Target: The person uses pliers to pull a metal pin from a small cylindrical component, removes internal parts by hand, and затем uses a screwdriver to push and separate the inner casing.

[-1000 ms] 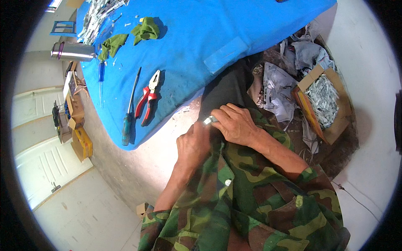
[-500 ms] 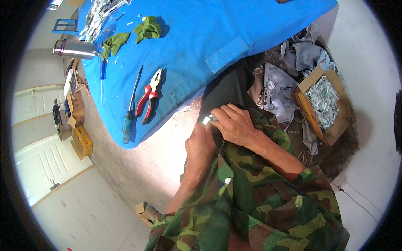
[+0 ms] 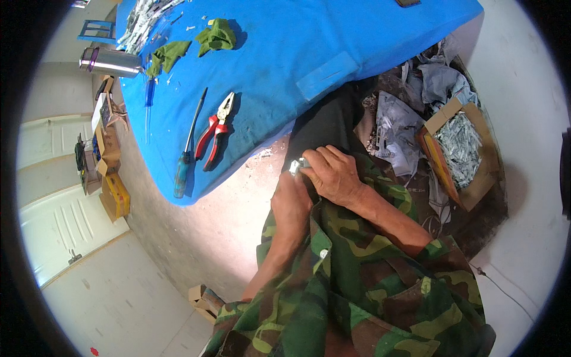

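Both hands meet over my dark trouser leg. Between them is a small silvery-white piece, mostly covered by fingers, so its kind does not show. My left hand is closed at the lower end of this piece. With thumb and bent fingers, my right hand pinches its upper right side, where a greyish part peeks out. On the blue-covered table lie red-and-black pliers with jaws slightly apart, beside a screwdriver with a blue handle.
A second blue-handled screwdriver, green gloves, a steel flask and a heap of silvery strips sit toward the table's left. To my right, an open carton holds many silvery strips beside grey plastic bags.
My left hand has shifted slightly up and right, its knuckles turned, and more of the silvery piece shows. The right hand keeps its pinch. The whole view has shifted a little.
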`<state>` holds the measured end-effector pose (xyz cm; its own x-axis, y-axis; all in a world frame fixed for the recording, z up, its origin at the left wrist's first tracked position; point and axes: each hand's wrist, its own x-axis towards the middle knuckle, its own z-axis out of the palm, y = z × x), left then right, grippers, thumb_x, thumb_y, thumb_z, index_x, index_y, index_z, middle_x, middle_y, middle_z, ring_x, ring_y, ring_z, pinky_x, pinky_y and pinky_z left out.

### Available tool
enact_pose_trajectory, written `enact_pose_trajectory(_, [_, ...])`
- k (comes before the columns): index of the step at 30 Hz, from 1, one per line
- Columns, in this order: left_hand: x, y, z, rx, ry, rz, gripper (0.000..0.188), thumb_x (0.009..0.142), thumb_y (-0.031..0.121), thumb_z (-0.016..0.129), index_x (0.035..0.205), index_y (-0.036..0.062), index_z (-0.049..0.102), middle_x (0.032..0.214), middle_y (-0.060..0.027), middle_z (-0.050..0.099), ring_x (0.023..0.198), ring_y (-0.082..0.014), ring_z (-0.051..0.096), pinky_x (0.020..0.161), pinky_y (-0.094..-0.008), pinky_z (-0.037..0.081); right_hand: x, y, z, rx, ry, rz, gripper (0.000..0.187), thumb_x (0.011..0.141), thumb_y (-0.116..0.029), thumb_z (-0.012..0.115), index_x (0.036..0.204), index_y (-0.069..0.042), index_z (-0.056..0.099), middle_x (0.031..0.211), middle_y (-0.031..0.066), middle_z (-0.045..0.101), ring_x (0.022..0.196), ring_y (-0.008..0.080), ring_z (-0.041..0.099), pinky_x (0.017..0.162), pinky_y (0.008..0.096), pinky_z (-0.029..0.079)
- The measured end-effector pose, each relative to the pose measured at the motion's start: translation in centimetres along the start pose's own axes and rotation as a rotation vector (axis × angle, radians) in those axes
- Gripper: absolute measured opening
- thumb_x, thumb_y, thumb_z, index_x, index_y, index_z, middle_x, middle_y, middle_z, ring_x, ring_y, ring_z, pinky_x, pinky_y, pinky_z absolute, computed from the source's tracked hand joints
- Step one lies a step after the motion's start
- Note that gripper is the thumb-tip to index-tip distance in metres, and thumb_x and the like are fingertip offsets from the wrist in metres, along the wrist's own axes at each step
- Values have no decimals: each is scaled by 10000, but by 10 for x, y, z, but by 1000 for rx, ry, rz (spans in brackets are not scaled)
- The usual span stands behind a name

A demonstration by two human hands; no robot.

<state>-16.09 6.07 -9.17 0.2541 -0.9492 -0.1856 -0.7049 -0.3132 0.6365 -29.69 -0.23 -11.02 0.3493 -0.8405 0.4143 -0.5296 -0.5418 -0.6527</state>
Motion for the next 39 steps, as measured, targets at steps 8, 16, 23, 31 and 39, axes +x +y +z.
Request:
enact_pose_trajectory(8, [-9,-18,39,-337,-51,-193,207,1078,194,486,978,15,506,721,-206,591,596,-309,567,560,-427,459,6,2,6,-86,39,29,257,799,-115,751,987,-40,593,799,99,609,754,296,621,615,387,511])
enact_pose_trajectory(16, [-13,2,1,-345,88,100,170,1054,152,508,997,2,563,724,-119,641,634,-163,593,598,-338,481,0,2,1,91,89,86,250,846,-128,748,1050,-58,621,848,98,648,774,313,645,643,411,534])
enact_pose_trajectory(23, [13,10,-43,-777,-27,-210,139,1023,174,596,979,45,626,798,-1,628,659,-56,541,585,-213,434,3,-6,-6,185,134,104,252,842,-95,757,1059,-52,637,881,105,655,817,320,668,695,410,555])
enact_pose_trajectory(31, [22,13,-44,-804,-104,-244,205,1008,235,657,976,33,662,753,15,629,580,-35,490,514,-200,373,1,-5,-5,175,158,85,344,715,50,741,1034,-56,666,949,87,668,863,311,670,719,401,564])
enact_pose_trajectory(39, [26,11,-39,-840,-136,-250,165,982,188,670,1010,27,685,731,32,612,590,-32,500,526,-196,376,2,-7,-7,151,133,78,329,704,49,733,1008,-66,681,948,77,665,865,305,664,721,397,562])
